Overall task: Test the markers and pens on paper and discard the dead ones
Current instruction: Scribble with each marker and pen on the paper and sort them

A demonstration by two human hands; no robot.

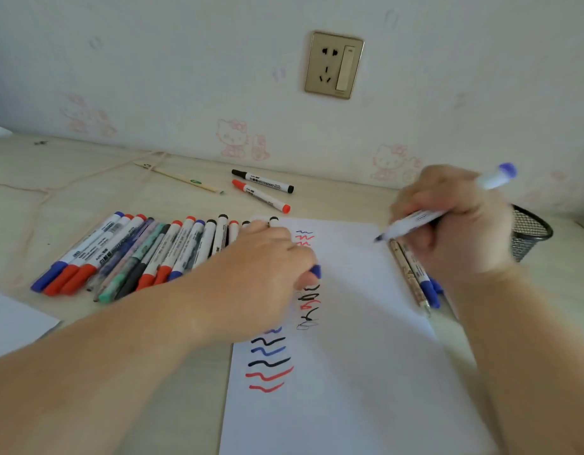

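The right hand (454,224) grips a blue marker (445,205), fingers curled round its white barrel, with the uncapped tip pointing down and left, just above the top right part of the sheet of paper (349,372); whether the tip touches the sheet cannot be told. The left hand (261,274) lies palm down on the left edge of the paper, its fingers curled round a blue cap (316,271) that shows at the fingertips. The paper lies on the pale surface (185,372) and carries wavy test strokes in blue, red and black: a small group near its top, some loops beside the left hand, and broader strokes lower down the left side. To the left of the sheet a row of markers and pens (146,254) lies side by side, with blue, red and black caps. Partly under the right hand, at the right edge of the paper, lie a few more pens (412,280). Farther back, near the wall, a black marker (262,180) and a red marker (261,196) lie close together, apart from the row. A black mesh pen cup (530,233) stands behind the right hand.
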